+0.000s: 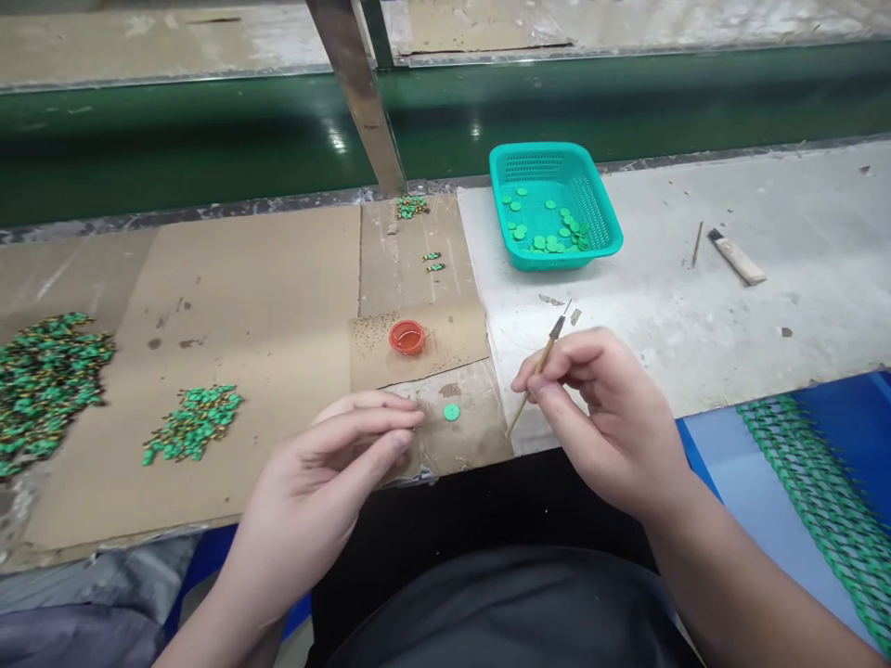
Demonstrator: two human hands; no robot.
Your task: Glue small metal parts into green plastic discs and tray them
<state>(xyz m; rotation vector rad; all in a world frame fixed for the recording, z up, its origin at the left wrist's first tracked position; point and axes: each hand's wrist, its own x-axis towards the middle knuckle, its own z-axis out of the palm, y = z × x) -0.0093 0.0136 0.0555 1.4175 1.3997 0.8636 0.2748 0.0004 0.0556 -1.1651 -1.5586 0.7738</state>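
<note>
My right hand (605, 417) pinches a thin brush (547, 355) with a light wooden handle and a dark upper end. The brush slants, dark end upward, above the work surface. My left hand (327, 464) is closed, thumb and fingers nearly meeting; whatever may be between them cannot be made out. Just right of its fingertips, a green round disc (452, 412) lies flat on the cardboard. Beyond the hands stands a small red cup (406, 338) with liquid in it. Two small green-and-gold pieces (434, 267) lie farther back.
At the back right stands a teal basket (611, 223) holding several green discs. Green-and-gold pieces form a large pile (48, 390), a smaller pile (195, 422) and a far cluster (412, 207). A flat brush (738, 257) lies at right. A green barrier (209, 139) with a metal post (362, 93) runs behind.
</note>
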